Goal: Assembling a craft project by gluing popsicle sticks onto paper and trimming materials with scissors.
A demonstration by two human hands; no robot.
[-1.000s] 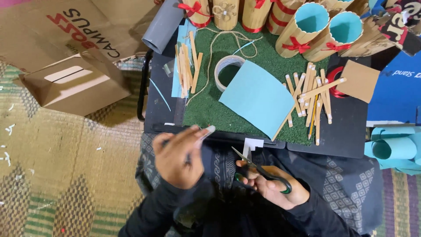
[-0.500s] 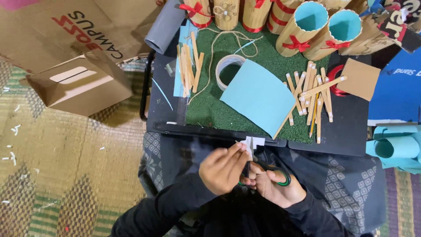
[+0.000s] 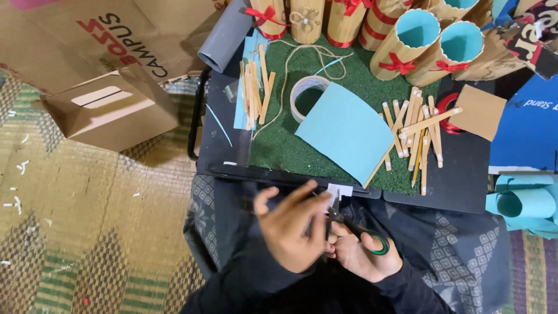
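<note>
Head view: right hand grips green-handled scissors; left hand fingers pinch a small white strip near the tabletop edge. Best cut: keep strip taut, blades square, fingertips clear.

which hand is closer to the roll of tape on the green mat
The left. The left hand sits below the tape roll, slightly to its left; the right hand, gripping the scissors, is lower still and farther right.

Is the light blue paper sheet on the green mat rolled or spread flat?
Spread flat: the light blue paper sheet lies open on the green mat, its corner overlapping the white tape roll.
</note>
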